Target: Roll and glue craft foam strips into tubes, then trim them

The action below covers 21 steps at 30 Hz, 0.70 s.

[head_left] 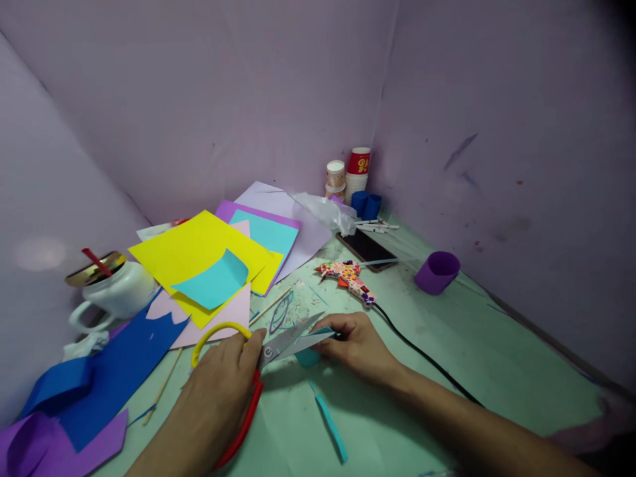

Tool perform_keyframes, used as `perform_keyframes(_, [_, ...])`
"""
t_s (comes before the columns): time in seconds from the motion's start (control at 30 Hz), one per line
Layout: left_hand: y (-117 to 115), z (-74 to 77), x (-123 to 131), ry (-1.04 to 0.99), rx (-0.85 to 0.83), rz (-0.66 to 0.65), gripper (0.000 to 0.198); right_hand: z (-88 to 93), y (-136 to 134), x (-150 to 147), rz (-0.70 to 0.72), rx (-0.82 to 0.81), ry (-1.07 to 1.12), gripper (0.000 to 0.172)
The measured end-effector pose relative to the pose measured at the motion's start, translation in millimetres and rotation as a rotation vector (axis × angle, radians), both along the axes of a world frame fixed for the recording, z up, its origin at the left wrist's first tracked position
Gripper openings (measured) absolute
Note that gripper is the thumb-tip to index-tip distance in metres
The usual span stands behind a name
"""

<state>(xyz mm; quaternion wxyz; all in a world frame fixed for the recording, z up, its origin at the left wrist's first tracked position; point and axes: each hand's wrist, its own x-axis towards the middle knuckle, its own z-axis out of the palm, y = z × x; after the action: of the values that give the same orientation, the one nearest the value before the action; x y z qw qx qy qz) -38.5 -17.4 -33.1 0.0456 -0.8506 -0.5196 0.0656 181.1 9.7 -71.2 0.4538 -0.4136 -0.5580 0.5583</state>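
My left hand grips a pair of scissors with one yellow and one red handle. Their blades stand apart and point toward my right hand. Between the thumb and fingers of that hand is a small turquoise craft sheet piece, at the blade tips. Part of the piece is hidden behind the blades and fingers, so I cannot tell whether they cut into it. Below, a narrow turquoise strip lies on the table.
Beyond my hands lie a patterned glue gun with a black cord and a phone. A purple rolled piece stands right. Yellow sheets, a blue sheet and a white mug occupy the left. Paper cups stand at the back.
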Motion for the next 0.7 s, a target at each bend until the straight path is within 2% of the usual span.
perform_keyframes(0.17, [-1,-0.4,-2,0.009,-0.014,0.001,0.052,-2.0,0,1,-0.005,0.009,-0.017,0.007])
perform_keyframes(0.4, [-1,8.8,2,0.023,-0.112,0.016,0.052,-0.5,0,0,-0.008,0.03,-0.038,0.007])
perform_keyframes(0.7, [-4,-4.3,-13,-0.107,-0.019,-0.093,0.051,-0.7,-1,-1,-0.014,0.038,-0.02,0.012])
